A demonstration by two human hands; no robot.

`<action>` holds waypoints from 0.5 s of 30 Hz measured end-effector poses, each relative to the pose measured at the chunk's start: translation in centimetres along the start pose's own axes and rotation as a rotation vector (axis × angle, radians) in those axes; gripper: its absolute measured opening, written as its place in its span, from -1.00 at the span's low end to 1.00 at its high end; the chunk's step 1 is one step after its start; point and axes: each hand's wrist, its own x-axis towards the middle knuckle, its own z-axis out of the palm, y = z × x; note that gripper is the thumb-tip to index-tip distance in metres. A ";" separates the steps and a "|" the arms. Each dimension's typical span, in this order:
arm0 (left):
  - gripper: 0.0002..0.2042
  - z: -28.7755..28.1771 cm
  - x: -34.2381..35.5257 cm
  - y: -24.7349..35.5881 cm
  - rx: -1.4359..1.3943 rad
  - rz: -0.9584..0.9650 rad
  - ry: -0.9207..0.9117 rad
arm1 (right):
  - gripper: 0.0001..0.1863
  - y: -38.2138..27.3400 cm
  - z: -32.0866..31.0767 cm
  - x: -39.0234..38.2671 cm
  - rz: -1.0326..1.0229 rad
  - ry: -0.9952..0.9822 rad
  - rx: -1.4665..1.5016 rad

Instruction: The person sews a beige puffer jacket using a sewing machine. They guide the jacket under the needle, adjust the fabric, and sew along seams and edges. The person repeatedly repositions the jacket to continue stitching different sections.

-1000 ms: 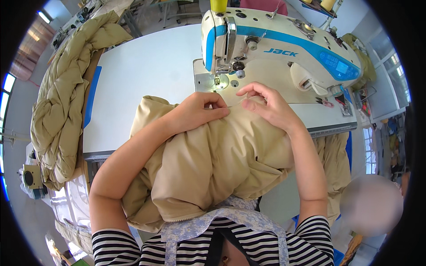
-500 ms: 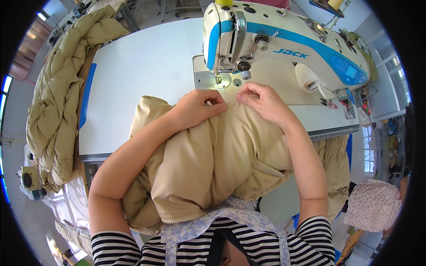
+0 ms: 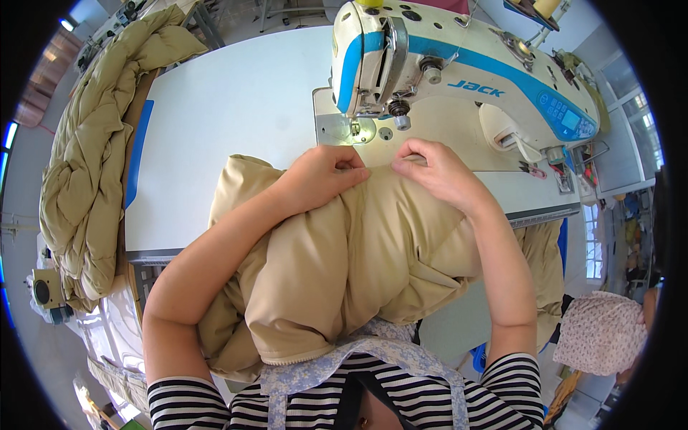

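Padded beige garment (image 3: 308, 272) is sitting bunched over the near edge of the white table (image 3: 222, 100), with its lower part spilling toward the person's flowered apron (image 3: 308, 376). Makes sense to me: something that puffy is probably easier to manage with the table taking the top and the body backing up the rest.

Both hands are working at the upper edge, a bit apart from each other. The left hand (image 3: 324, 173) is pinching the cloth between thumb and fingers, and the right hand (image 3: 428, 170) is doing much the same on its side, thumb tip against fingertips. My guess is that they're gripping two spots like that so the bit between is lying flatter than the puffy folds below. Can't tell how many layers they're pinching.

The sewing machine (image 3: 459, 64) is standing just beyond, and its presser foot (image 3: 355, 129) is facing a bare patch of table, so no cloth is lying under it. Pink-handled snips (image 3: 532, 170) are resting off to the right, likely parked there for easy reach. Another quilted piece (image 3: 89, 165) is draping beside the table's left side, presumably leaving the worktop free.
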 end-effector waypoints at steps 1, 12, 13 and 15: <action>-0.76 0.1 0.2 -0.1 0.056 0.016 0.028 | -0.78 0.0 0.4 0.2 -0.060 0.055 -0.091; -0.67 0.3 5.2 -3.0 0.348 -0.163 0.193 | -0.76 2.8 3.6 7.7 -0.041 0.221 -0.405; -0.65 0.3 5.3 -3.2 0.355 -0.169 0.211 | -0.73 3.0 3.4 8.1 -0.058 0.213 -0.431; -0.62 0.3 5.4 -3.2 0.355 -0.186 0.229 | -0.67 3.0 3.1 8.6 -0.046 0.188 -0.486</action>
